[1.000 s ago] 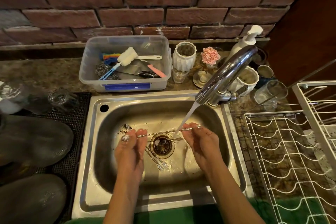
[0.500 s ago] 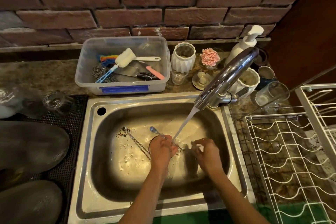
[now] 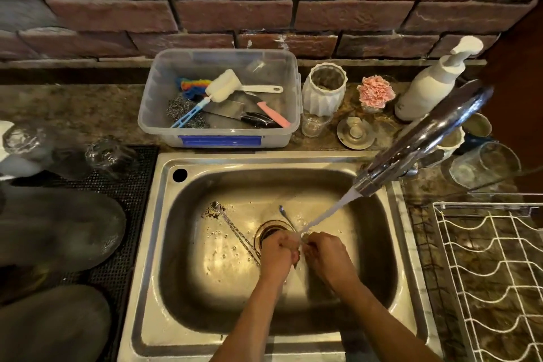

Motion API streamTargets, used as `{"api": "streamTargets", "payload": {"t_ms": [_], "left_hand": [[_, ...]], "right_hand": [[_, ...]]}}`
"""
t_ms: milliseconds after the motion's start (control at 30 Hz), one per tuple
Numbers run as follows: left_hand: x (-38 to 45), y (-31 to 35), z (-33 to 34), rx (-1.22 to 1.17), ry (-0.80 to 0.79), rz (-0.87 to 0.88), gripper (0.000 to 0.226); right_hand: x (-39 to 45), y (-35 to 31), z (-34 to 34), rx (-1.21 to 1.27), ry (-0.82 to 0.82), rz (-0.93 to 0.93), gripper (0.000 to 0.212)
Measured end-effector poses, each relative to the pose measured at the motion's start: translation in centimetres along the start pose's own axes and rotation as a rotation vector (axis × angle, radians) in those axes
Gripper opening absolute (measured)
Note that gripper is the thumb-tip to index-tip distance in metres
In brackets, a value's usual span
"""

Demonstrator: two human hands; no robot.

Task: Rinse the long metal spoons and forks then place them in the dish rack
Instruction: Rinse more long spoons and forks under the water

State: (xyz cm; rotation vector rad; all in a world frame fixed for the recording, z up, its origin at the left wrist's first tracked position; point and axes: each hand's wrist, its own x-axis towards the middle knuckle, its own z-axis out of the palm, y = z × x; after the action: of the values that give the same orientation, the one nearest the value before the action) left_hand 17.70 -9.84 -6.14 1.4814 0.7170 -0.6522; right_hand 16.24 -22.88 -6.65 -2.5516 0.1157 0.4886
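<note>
Both hands meet under the water stream (image 3: 326, 210) over the sink drain (image 3: 270, 231). My left hand (image 3: 277, 251) grips a long metal spoon (image 3: 284, 213), whose small bowl sticks out toward the back of the sink. My right hand (image 3: 326, 254) has its fingers curled against the spoon's other end, right where the water lands; that part of the spoon is hidden by the hands. A second long utensil (image 3: 235, 232) with a twisted handle lies on the sink floor, left of the drain. The white wire dish rack (image 3: 484, 273) stands to the right of the sink.
The chrome faucet (image 3: 426, 141) reaches in from the right. Behind the steel sink (image 3: 164, 244) stands a clear plastic tub (image 3: 220, 132) with brushes and scourers. Jars, a soap pump bottle (image 3: 432, 82) and glasses (image 3: 482, 164) stand at the back right. Upturned glasses sit on a black mat (image 3: 126, 194) at left.
The spoon was stretched sideways between my hands. My hands have come together over the drain, and the spoon's bowl now points to the back of the sink.
</note>
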Motion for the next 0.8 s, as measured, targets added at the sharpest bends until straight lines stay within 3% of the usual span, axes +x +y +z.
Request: {"api": "streamTargets", "payload": {"t_ms": [167,367,567,800], "left_hand": [[2.0,-1.0,-5.2,-0.123,0.226,-0.093,0.028],[4.4,-2.2,-9.4,-0.092,0.394,-0.132,0.025],[6.3,-2.2,-9.8,0.108,0.485,-0.094,0.014],[7.1,-1.8,-9.0,0.348,0.538,-0.056,0.019]], "right_hand": [[1.6,2.0,0.5,-0.058,-0.02,0.182,0.014],[2.6,3.6,2.0,0.018,-0.039,0.342,0.023],[3.4,5.5,4.0,0.155,-0.045,0.497,0.03],[3.3,4.8,3.2,0.097,-0.05,0.449,0.017]]}}
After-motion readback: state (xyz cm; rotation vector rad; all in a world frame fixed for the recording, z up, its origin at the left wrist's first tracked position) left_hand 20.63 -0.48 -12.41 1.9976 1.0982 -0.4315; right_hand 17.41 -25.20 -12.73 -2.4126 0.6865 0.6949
